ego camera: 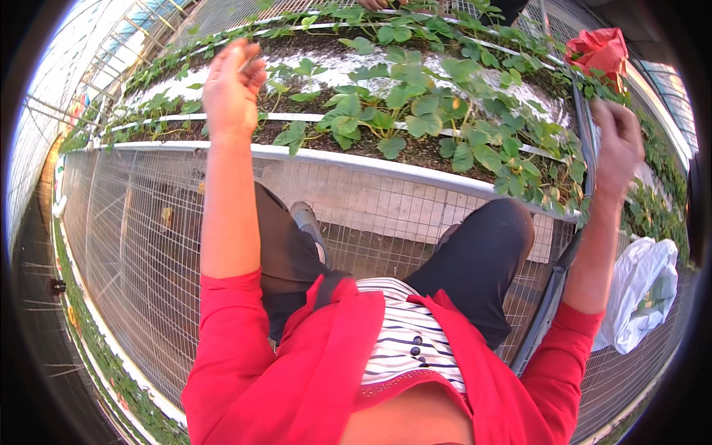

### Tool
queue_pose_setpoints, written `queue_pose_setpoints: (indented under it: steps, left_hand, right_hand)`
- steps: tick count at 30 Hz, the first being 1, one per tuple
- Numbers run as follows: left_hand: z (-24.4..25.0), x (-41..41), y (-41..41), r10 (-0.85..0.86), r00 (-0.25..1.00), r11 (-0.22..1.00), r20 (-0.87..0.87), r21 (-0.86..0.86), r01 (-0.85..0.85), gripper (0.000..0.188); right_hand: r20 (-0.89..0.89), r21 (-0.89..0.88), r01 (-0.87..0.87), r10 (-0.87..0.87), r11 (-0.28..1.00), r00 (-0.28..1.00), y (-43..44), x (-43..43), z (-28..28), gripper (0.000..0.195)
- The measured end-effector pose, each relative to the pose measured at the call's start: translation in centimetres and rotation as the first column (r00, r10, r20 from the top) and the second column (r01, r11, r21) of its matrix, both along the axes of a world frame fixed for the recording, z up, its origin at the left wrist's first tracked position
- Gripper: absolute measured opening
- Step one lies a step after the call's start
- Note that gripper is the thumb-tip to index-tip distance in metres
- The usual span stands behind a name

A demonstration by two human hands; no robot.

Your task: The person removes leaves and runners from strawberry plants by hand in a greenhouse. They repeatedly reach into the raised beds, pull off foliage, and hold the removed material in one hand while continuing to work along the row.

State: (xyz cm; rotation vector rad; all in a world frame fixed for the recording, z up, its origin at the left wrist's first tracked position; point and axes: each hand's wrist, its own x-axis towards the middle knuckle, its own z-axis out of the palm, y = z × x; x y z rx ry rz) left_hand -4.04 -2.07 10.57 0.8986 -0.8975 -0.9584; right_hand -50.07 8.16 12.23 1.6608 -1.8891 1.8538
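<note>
My left hand [232, 89] is raised over the left part of a planting bed, palm turned up and fingers loosely curled. Something small and dark shows at its fingers, too unclear to name. Leafy strawberry plants [411, 100] grow in dark soil [411, 150] before me, in rows on both sides of a white strip [334, 67]. On the right, my right hand [617, 144] is blurred, its fingers bent down beside a grey metal bar [585, 133] at the bed's end. Whether it holds anything cannot be made out. A red bag [601, 53] lies just beyond it.
A white plastic bag [637, 295] with something green inside is at the right, beyond my forearm. The bed's white edge rail [378, 164] crosses before my knees, with wire mesh [150, 233] below it. Another person's hand [375, 4] shows at the far top edge.
</note>
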Motion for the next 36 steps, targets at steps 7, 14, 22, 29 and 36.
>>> queue_pose_setpoints:
  steps: [7,14,22,29,36]
  left_hand:
    - [-5.1,1.5,-2.6,-0.281,0.410,0.960,0.868,0.259,0.109,0.032]
    - [-10.4,-4.4,3.4,-0.233,-0.270,0.786,0.934,0.345,0.513,0.054]
    - [-11.5,-5.2,4.3,-0.297,-0.277,0.723,0.914,0.404,0.560,0.051]
    - [-10.8,-5.2,4.4,-0.322,-0.313,0.673,0.893,0.449,0.588,0.024]
    - [-10.3,-4.6,4.5,-0.404,-0.354,0.614,0.843,0.537,0.578,0.021]
  right_hand:
    - [0.318,0.306,-0.523,0.433,0.795,0.844,-9.7,19.2,-5.7,0.014]
    - [0.423,0.509,-0.634,0.473,0.582,0.773,-15.3,23.5,-15.9,0.020]
    - [0.376,0.797,-0.580,0.611,0.171,0.697,-16.1,24.4,-16.5,0.022]
    - [-0.089,0.811,-0.356,0.700,0.464,0.709,-18.7,28.1,-19.3,0.021]
    - [-0.212,0.856,-0.174,0.638,0.486,0.740,-20.3,32.4,-21.7,0.021]
